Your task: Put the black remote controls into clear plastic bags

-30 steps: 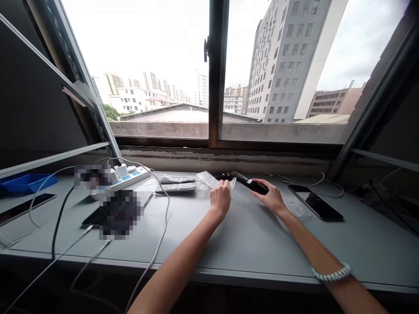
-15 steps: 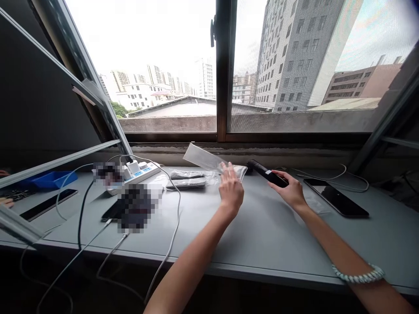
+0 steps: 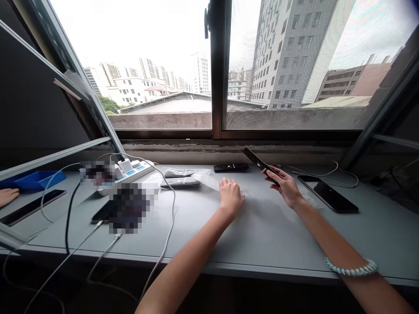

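Note:
My right hand [image 3: 288, 187] is closed around the lower end of a slim black remote control [image 3: 258, 163]. The remote is tilted up to the left above the desk, and its buttons show. My left hand [image 3: 231, 198] is low over the desk, its fingers curled on a clear plastic bag [image 3: 207, 179]. Parts of the bag stick out on both sides of the hand; the rest is hidden beneath it. Behind that hand, a second black remote control [image 3: 231, 167] lies flat near the window wall. Left of the bag are two grey wrapped packets [image 3: 181, 182] in clear plastic.
A black tablet-like device [image 3: 329, 194] lies on the right, with a white cable behind it. On the left are a power strip [image 3: 135, 171], cables, a phone [image 3: 103, 213] and blurred items. Beyond a metal frame are a blue tray [image 3: 39, 179] and another person's hand [image 3: 8, 197].
My left hand has lowered the plastic bag from upright toward the desk. My right hand has turned the remote so its buttons show. The second remote has come into view, and another person's hand shows more at left.

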Demonstrator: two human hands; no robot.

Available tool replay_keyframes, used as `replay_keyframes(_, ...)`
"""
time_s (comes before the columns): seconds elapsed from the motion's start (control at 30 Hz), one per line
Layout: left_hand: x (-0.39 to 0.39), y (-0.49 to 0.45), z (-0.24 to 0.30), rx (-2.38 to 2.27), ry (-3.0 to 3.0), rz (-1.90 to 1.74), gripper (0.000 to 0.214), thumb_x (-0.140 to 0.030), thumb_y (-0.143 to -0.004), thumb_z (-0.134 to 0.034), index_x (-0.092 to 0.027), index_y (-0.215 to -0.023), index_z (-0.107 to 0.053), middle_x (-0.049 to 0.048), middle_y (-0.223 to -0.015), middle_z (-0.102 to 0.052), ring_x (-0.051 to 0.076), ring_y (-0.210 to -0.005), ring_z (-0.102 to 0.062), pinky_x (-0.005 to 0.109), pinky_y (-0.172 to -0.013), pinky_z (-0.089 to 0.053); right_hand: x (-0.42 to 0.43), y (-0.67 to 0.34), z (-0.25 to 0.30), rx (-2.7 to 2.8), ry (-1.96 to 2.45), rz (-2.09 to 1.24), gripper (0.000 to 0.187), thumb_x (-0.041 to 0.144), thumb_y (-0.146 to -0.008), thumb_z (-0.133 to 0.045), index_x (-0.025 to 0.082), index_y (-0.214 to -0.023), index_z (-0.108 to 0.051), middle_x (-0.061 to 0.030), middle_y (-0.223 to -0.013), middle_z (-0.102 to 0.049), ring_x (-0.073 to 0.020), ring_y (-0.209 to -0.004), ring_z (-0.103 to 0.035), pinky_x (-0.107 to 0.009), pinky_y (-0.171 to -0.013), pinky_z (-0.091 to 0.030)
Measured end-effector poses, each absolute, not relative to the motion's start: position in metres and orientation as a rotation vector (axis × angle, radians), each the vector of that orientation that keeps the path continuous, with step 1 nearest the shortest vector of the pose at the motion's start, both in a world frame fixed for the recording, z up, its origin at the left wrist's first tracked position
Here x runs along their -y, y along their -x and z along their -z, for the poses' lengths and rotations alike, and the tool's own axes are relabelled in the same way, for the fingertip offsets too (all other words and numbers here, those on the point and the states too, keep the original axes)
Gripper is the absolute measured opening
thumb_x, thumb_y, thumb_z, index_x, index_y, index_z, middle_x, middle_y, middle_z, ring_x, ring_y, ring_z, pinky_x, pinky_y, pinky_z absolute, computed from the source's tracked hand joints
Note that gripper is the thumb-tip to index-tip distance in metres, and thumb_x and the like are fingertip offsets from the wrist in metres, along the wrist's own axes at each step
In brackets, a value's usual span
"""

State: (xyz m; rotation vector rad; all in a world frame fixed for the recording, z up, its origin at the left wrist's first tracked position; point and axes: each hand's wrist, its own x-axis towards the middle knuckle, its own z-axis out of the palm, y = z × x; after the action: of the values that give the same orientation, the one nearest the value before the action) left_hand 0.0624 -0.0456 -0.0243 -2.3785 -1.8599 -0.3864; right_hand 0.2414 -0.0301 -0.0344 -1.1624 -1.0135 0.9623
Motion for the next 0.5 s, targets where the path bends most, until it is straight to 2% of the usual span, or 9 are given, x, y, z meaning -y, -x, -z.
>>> replay_keyframes(0.13,0.042,-0.061,0.029,1.78,2.495,0.259,0.02,-0.015,-0.078,-0.048,-0.009,-0.086,-0.065,0.0154,-0.09,-0.063,0.026,-0.092,-0.052,0.037,-0.088,-0.034,0.034,-0.24,0.029,0.939,1.079,-1.009,0.043,0.041,-0.064,-0.07,0.024,-0.102,-0.063,-0.0033,-0.094,-0.065,-0.0136,-0.061,-0.065,-0.018,-0.037,-0.041)
replay_keyframes(0.2,0.039,-0.058,0.027,1.773,2.49,0.297,0.024,-0.01,-0.079,-0.043,-0.011,-0.086,-0.066,0.0139,-0.089,-0.063,0.025,-0.091,-0.052,0.036,-0.085,-0.036,0.034,-0.24,0.029,0.94,1.073,-1.008,0.04,0.04,-0.064,-0.07,0.024,-0.1,-0.064,-0.0026,-0.09,-0.065,-0.0133,-0.054,-0.063,-0.019,-0.034,-0.04)
replay_keyframes(0.3,0.034,-0.052,0.02,1.806,2.304,0.555,0.039,-0.004,-0.08,-0.034,-0.011,-0.111,-0.058,0.0148,-0.102,-0.059,0.025,-0.099,-0.049,0.035,-0.084,-0.038,0.031,-0.241,0.032,0.945,1.072,-1.018,0.036,0.039,-0.066,-0.068,0.025,-0.099,-0.064,-0.003,-0.089,-0.064,-0.0152,-0.054,-0.065,-0.02,-0.033,-0.041)
replay_keyframes(0.37,0.029,-0.049,0.017,1.811,2.153,0.716,0.051,-0.002,-0.08,-0.031,-0.009,-0.13,-0.041,0.0162,-0.116,-0.052,0.025,-0.108,-0.045,0.034,-0.088,-0.036,0.029,-0.243,0.034,0.942,1.066,-1.032,0.032,0.038,-0.069,-0.065,0.026,-0.099,-0.064,-0.004,-0.089,-0.065,-0.0161,-0.056,-0.065,-0.021,-0.033,-0.042)
replay_keyframes(0.43,0.025,-0.046,0.017,1.797,2.11,0.773,0.058,0.0,-0.08,-0.029,-0.01,-0.137,-0.03,0.0149,-0.119,-0.051,0.023,-0.111,-0.043,0.034,-0.091,-0.034,0.026,-0.245,0.034,0.902,1.052,-1.062,0.029,0.036,-0.071,-0.063,0.026,-0.098,-0.064,-0.004,-0.086,-0.065,-0.0153,-0.056,-0.065,-0.021,-0.033,-0.042)
replay_keyframes(0.5,0.022,-0.046,0.021,1.78,2.162,0.774,0.059,-0.001,-0.08,-0.03,-0.012,-0.138,-0.029,0.0121,-0.111,-0.055,0.021,-0.107,-0.046,0.033,-0.092,-0.033,0.025,-0.247,0.033,0.813,1.026,-1.102,0.026,0.033,-0.072,-0.062,0.026,-0.097,-0.064,-0.0024,-0.082,-0.065,-0.0132,-0.055,-0.064,-0.019,-0.034,-0.043)
